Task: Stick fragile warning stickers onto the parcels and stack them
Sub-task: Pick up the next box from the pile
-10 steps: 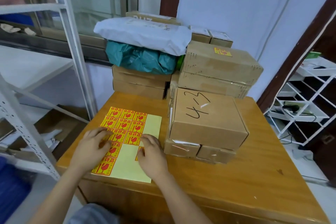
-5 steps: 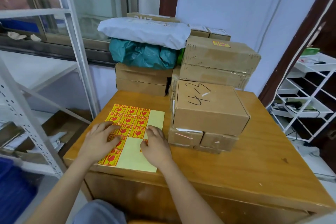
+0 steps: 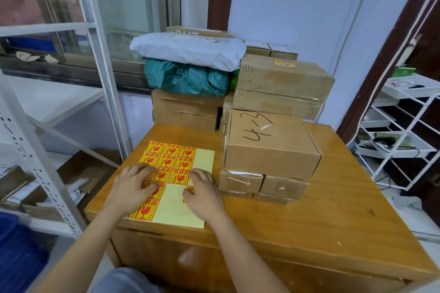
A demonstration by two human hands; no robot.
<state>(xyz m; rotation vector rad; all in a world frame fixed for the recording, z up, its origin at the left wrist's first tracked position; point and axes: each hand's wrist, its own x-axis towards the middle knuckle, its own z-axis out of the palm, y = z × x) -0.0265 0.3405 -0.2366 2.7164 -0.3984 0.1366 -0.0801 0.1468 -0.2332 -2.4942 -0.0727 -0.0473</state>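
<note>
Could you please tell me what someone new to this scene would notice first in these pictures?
The eye lands first on the pale yellow sheet of red-and-yellow fragile stickers on the near left of the wooden table, with both hands on it: left hand, right hand. Just right of it sits a brown cardboard box marked "413" atop smaller boxes. Behind, a white plastic mailer bag caps the rear stack.

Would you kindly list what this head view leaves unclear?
- Sticker under the right hand: mostly covered, so peeling cannot be confirmed.
- Sticker sheet: the left hand hides its middle-left stickers.
- Sticker on the rear box: print too small.
- Parcels beneath the "413" box: tops hidden.
</note>
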